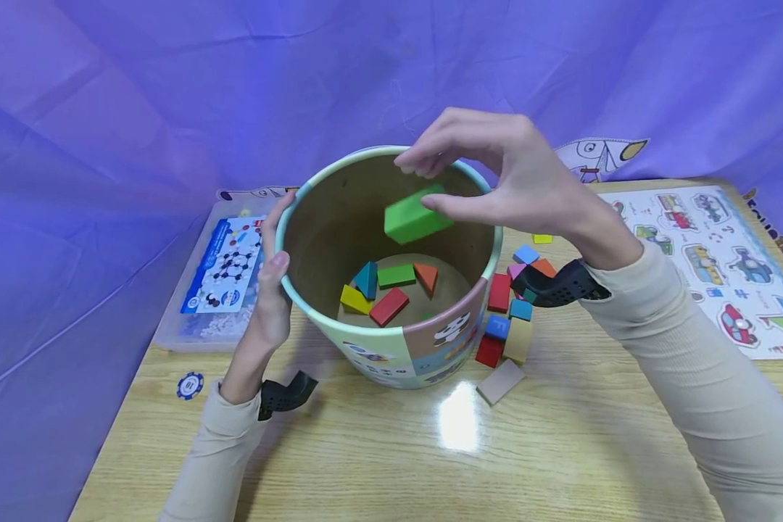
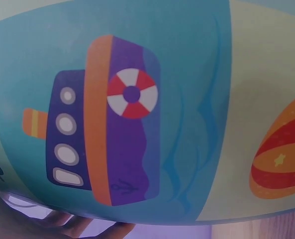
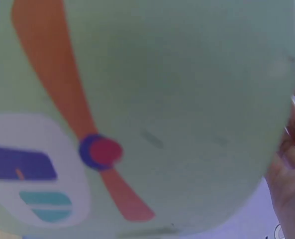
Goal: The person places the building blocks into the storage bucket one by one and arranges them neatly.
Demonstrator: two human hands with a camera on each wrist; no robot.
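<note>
A large round bucket (image 1: 378,337) with cartoon pictures stands on the table, its mouth toward me. My left hand (image 1: 272,297) holds its left side, thumb at the rim and fingers along the outer wall. In the left wrist view the bucket's printed boat (image 2: 102,119) fills most of the picture. Over the opening is my right hand (image 1: 489,163), thumb and fingers spread apart. A blurred green block (image 1: 407,220) is inside the mouth just below, overlapped by the thumb tip. Several blocks lie on the bucket's floor, among them a red block (image 1: 389,307) and a yellow block (image 1: 355,299).
Right of the bucket lie several loose blocks, including a red block (image 1: 499,292) and a plain wooden block (image 1: 501,382). A picture puzzle board (image 1: 711,239) is farther right. At left are a clear plastic box (image 1: 189,330) and a blue chip (image 1: 190,386). Purple cloth (image 1: 339,80) hangs behind.
</note>
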